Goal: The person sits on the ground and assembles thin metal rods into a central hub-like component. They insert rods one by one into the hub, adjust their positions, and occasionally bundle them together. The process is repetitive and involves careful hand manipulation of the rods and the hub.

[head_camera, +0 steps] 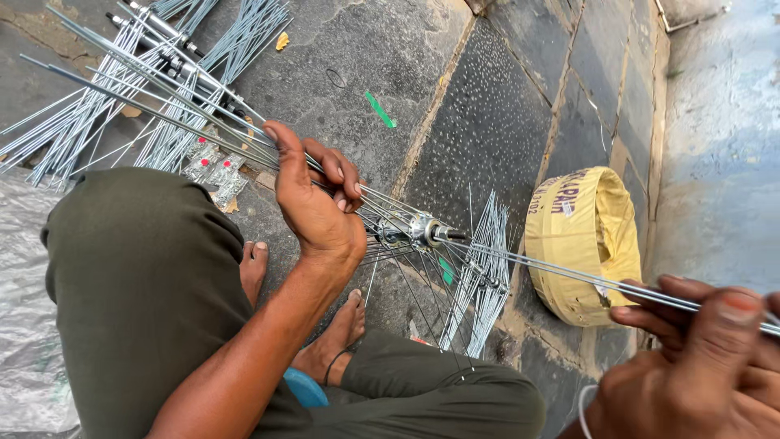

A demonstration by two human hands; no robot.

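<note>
A shiny metal wheel hub (pixel 414 230) hangs over the stone floor with thin steel spokes (pixel 552 264) fanning out of it to both sides. My left hand (pixel 313 199) is closed on a bundle of spokes just left of the hub. Over at the lower right, my right hand (pixel 699 358) pinches another bundle of spokes between thumb and fingers. More spokes hang down from the hub toward my feet.
Piles of loose spokes and hubs (pixel 146 89) lie on the floor at the upper left, with small foil packets (pixel 213 171) beside them. A roll of yellow rim tape (pixel 581 244) stands at right. My knees (pixel 146 268) and bare feet fill the lower left.
</note>
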